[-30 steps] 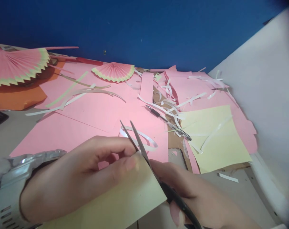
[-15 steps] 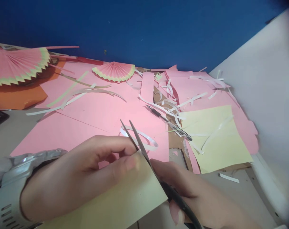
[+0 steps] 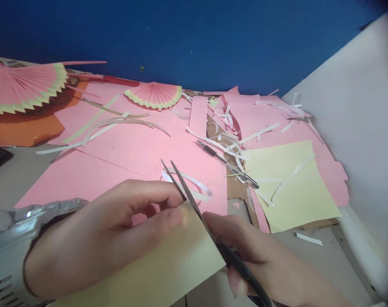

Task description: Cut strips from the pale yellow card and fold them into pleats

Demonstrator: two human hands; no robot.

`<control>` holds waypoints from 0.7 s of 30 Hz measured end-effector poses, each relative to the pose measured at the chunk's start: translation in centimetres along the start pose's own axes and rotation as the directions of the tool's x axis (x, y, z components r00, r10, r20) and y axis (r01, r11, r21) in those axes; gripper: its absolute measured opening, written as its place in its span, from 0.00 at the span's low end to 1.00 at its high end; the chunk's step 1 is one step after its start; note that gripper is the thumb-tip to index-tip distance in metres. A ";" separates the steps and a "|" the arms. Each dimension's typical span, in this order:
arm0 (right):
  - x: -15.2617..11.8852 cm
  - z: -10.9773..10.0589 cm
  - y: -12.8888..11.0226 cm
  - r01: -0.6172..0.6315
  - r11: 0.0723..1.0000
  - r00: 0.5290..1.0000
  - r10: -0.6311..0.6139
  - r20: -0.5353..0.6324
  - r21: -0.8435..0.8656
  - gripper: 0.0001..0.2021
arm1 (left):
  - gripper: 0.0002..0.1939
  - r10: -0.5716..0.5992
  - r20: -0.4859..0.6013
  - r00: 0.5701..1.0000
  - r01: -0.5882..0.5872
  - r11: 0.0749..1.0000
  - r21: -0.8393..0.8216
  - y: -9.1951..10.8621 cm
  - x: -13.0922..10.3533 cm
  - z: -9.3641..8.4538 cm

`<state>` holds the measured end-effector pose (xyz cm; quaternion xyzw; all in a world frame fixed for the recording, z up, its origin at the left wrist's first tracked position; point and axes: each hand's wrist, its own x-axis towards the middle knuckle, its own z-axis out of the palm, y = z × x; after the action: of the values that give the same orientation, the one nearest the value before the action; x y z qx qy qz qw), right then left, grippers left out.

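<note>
Between thumb and fingers, my left hand [image 3: 117, 236] pinches a pale yellow-green paper [image 3: 168, 264] near its upper corner. My right hand [image 3: 251, 251] is wrapped round the black handles of the scissors [image 3: 226, 251]. The scissor blades point up and away, slightly apart at the tips, and lie along the paper's right edge beside my left fingertips. A thin white strip [image 3: 197, 181] curls on the pink paper just behind the blades.
Pink sheets [image 3: 117, 149] cover much of the table, with loose strips on them. Pleated fans [image 3: 154, 96] stand at the back and left. A pen [image 3: 227, 164] lies near a yellow-green sheet [image 3: 293, 204] at right. Behind are a blue wall and a white side panel.
The scissor tips have come slightly closer together. Both hands and the paper hold nearly the same place.
</note>
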<state>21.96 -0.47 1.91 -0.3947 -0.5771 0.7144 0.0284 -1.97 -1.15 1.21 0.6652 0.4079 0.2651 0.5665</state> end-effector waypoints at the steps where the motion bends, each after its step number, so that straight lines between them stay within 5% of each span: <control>1: 0.0 -0.1 0.0 0.000 1.000 1.000 0.000 0.000 -0.003 0.26 | 0.06 -0.020 0.018 1.000 0.020 1.000 -0.009 0.0 0.0 0.0; 21: 0.2 -0.1 -0.5 0.003 0.999 1.000 -0.002 0.028 -0.036 0.23 | 0.07 -0.097 0.087 0.991 0.103 0.993 -0.060 0.4 0.1 -0.2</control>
<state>21.71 -0.10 2.19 -0.3847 -0.5906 0.7092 0.0140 -2.01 -0.97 1.61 0.6360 0.4078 0.2210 0.6168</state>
